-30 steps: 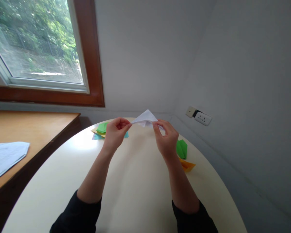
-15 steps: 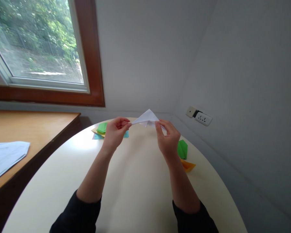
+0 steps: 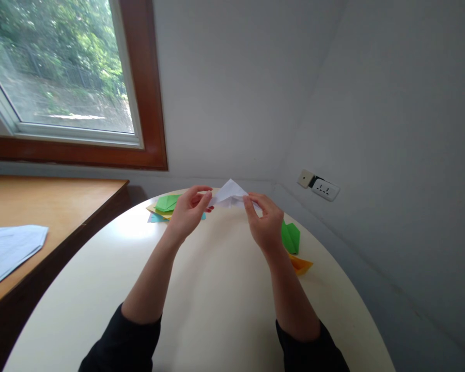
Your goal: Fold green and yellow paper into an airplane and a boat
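Over the far part of a white table with a rounded edge, a folded white paper is held in the air, its peak pointing upward. Its right side is pinched narrowly by the right hand, while its left corner is met by the left hand, whose fingers are loosely parted, so it cannot be told whether it is gripped there. Further outward, a green folded paper and an orange folded paper are partly hidden by the right arm, and a light green folded paper is seen beside the left hand
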The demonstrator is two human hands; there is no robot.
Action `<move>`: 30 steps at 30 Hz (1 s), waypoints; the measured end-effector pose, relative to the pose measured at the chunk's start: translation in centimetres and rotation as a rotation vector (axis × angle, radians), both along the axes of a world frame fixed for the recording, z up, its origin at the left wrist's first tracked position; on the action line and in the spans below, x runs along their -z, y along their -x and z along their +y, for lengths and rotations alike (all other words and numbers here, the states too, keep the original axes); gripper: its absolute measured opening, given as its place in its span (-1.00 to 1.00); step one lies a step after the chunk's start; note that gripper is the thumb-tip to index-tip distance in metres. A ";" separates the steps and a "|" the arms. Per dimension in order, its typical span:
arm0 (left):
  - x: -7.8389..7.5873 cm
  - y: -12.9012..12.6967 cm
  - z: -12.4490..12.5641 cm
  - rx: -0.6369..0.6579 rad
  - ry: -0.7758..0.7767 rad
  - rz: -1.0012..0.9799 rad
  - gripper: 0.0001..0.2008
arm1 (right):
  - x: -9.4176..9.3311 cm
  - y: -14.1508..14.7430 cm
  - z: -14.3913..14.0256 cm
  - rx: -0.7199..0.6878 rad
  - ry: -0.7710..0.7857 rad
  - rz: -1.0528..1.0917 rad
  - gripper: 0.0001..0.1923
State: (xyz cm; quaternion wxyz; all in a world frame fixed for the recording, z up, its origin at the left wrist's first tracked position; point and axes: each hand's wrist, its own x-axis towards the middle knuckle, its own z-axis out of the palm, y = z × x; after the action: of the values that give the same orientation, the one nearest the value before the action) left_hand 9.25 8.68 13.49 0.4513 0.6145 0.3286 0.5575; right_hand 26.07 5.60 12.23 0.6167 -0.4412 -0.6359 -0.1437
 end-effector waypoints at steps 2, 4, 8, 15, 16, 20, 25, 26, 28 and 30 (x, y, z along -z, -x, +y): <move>0.1 0.0 0.0 0.035 -0.019 0.040 -0.59 | 0.1 0.0 0.0 -0.024 0.019 -0.020 -0.85; 0.3 0.1 0.1 0.068 -0.046 0.083 -0.59 | 0.1 0.1 0.1 -0.048 0.037 -0.041 -0.85; 0.5 0.0 0.0 0.070 -0.098 0.190 -0.61 | 0.1 0.3 0.0 -0.096 0.043 -0.079 -0.87; 0.7 -0.3 0.3 -0.043 -0.198 0.195 -0.81 | -0.2 0.5 -0.2 -0.196 0.070 -0.117 -0.87; 0.8 -0.3 0.4 -0.060 -0.191 0.186 -0.83 | -0.2 0.5 -0.2 -0.200 0.077 -0.116 -0.87; 0.9 -0.3 0.6 -0.114 -0.156 0.142 -0.83 | -0.1 0.5 -0.2 -0.177 0.083 -0.093 -0.89; 0.9 -0.1 0.7 -0.214 -0.180 0.151 -0.84 | -0.1 0.5 -0.2 -0.094 0.041 -0.077 -0.87; 0.9 -0.1 0.7 -0.234 -0.189 0.152 -0.85 | -0.1 0.5 -0.2 -0.087 0.032 -0.075 -0.87; 0.9 0.0 0.7 -0.263 -0.207 0.153 -0.85 | -0.1 0.5 -0.2 -0.091 0.021 -0.073 -0.87; 0.9 0.0 0.7 -0.273 -0.221 0.156 -0.86 | 0.0 0.4 -0.1 -0.101 0.017 -0.076 -0.86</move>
State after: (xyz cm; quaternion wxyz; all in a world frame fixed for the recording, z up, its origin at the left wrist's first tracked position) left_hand 9.25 9.33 12.59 0.2743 0.6514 0.3796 0.5970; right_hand 25.65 5.50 12.25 0.5948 -0.4082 -0.6813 -0.1237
